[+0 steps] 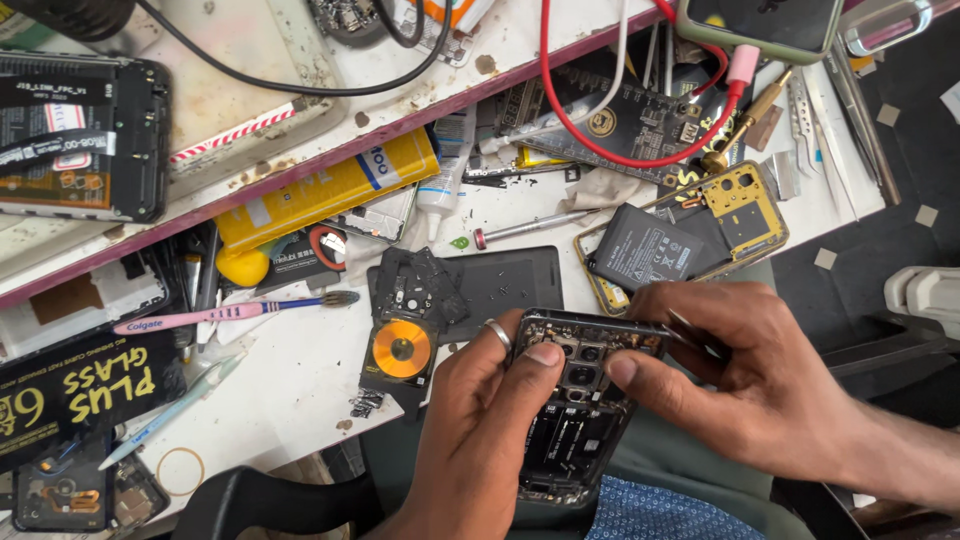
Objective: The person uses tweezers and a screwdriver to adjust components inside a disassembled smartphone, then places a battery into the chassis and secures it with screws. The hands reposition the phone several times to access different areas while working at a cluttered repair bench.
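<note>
Cluttered bench point(300, 380), toothbrush point(235, 312) leftward.

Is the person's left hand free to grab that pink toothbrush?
Probably not right away: the left hand is gripping the opened phone. The pink toothbrush lies uncovered on the bench nearby.

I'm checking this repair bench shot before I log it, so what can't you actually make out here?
Head view only:
- Opened phone: its left edge is hidden by the left hand, its bottom end by the lap.
- Thin metal tool: mostly covered by the right hand, tip too small to identify.
- Small phone parts inside: too fine to tell apart.
- Green-cased phone: cut off by the top edge.
</note>
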